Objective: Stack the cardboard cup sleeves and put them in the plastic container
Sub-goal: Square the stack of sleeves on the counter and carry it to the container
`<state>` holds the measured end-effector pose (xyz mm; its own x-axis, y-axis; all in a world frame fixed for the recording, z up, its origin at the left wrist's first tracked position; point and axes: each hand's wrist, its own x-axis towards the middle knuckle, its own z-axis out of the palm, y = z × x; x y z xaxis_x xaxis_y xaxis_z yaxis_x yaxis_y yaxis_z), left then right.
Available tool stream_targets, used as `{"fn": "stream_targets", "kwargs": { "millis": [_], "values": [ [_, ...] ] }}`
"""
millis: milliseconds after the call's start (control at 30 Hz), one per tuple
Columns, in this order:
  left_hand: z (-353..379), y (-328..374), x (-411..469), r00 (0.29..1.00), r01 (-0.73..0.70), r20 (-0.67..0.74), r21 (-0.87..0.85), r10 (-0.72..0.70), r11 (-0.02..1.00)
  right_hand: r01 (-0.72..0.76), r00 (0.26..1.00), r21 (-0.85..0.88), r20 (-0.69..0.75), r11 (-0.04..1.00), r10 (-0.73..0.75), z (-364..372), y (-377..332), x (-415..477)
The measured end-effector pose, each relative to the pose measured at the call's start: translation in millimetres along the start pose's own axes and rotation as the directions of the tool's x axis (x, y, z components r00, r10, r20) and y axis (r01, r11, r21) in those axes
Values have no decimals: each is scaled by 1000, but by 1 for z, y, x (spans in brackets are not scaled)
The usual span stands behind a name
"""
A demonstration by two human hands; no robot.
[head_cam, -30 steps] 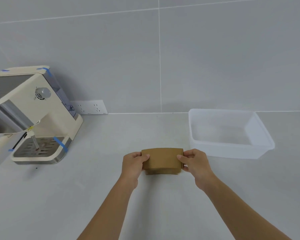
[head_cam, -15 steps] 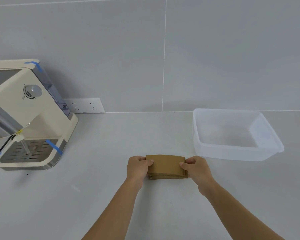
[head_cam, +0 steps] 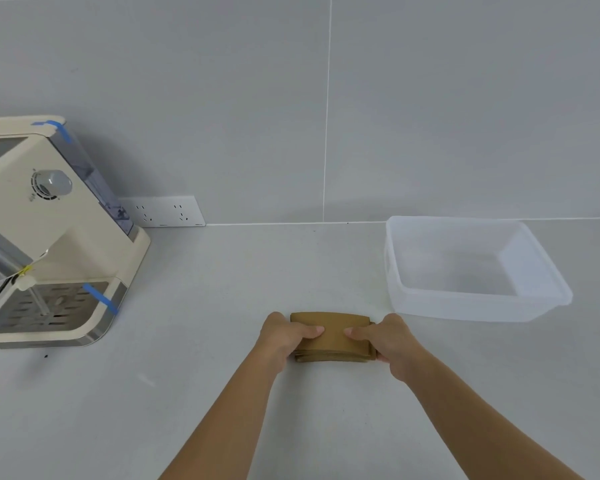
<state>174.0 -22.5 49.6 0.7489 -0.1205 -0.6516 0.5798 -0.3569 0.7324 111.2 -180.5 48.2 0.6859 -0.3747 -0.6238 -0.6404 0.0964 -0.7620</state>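
Note:
A flat stack of brown cardboard cup sleeves (head_cam: 331, 336) lies on the grey counter in front of me. My left hand (head_cam: 284, 336) grips its left end, thumb on top. My right hand (head_cam: 388, 337) grips its right end the same way. The layered edges show along the near side of the stack. A translucent plastic container (head_cam: 465, 308) stands empty to the right and slightly behind the stack, a short gap from my right hand.
A cream espresso machine (head_cam: 49, 237) with blue tape strips and a metal drip tray stands at the left. A white double wall socket (head_cam: 161, 211) sits at the foot of the grey tiled wall. A small dark speck (head_cam: 45, 356) lies near the machine.
The sleeves went from held upright, facing me, to lying flat on the counter. Both thumbs have slid further in over the top sleeve.

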Motion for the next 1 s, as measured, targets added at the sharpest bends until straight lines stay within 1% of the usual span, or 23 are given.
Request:
{"fn": "stream_targets", "kwargs": {
  "millis": [67,167,233,267,300,367,467,533,600,667,733,867,933,1000],
  "values": [
    [0,0,4,999,20,26,16,-20,1000,-24,1000,33,15,999,24,0,2,2],
    [-6,-2,7,992,49,119,-9,-47,999,-52,994,105,103,993,41,-6,5,2],
    [-8,-6,8,979,47,200,-78,-30,996,-23,983,119,182,993,1,-9,7,0],
    [-9,-9,8,973,23,233,-109,3,994,18,976,117,213,993,-43,-10,8,-2],
    [-9,-13,7,967,-15,251,-138,50,990,69,969,114,230,991,-94,-10,10,-5],
    [-9,-21,0,957,-115,244,-180,157,977,181,954,99,226,979,-199,-8,14,-10],
    [-6,-37,-6,915,-320,207,-147,345,936,322,932,-1,175,947,-316,-6,27,-13],
    [-2,-48,-8,874,-428,189,-139,448,893,356,913,59,191,933,-361,-3,36,-16],
    [1,-53,-11,852,-461,177,-189,492,867,360,894,192,209,913,-397,1,41,-20],
    [4,-52,-13,852,-451,162,-254,498,855,356,889,316,176,879,-423,7,43,-22],
    [6,-50,-14,863,-437,120,-314,492,843,371,899,374,83,850,-429,14,43,-22],
    [19,-45,-15,890,-448,-71,-323,451,834,426,905,359,-163,830,-394,30,37,-21],
    [28,-42,-15,889,-458,-176,-310,423,833,426,902,349,-235,834,-363,36,35,-19],
    [33,-38,-14,875,-477,-252,-297,413,827,429,897,340,-272,837,-349,39,32,-18]
  ]
}}
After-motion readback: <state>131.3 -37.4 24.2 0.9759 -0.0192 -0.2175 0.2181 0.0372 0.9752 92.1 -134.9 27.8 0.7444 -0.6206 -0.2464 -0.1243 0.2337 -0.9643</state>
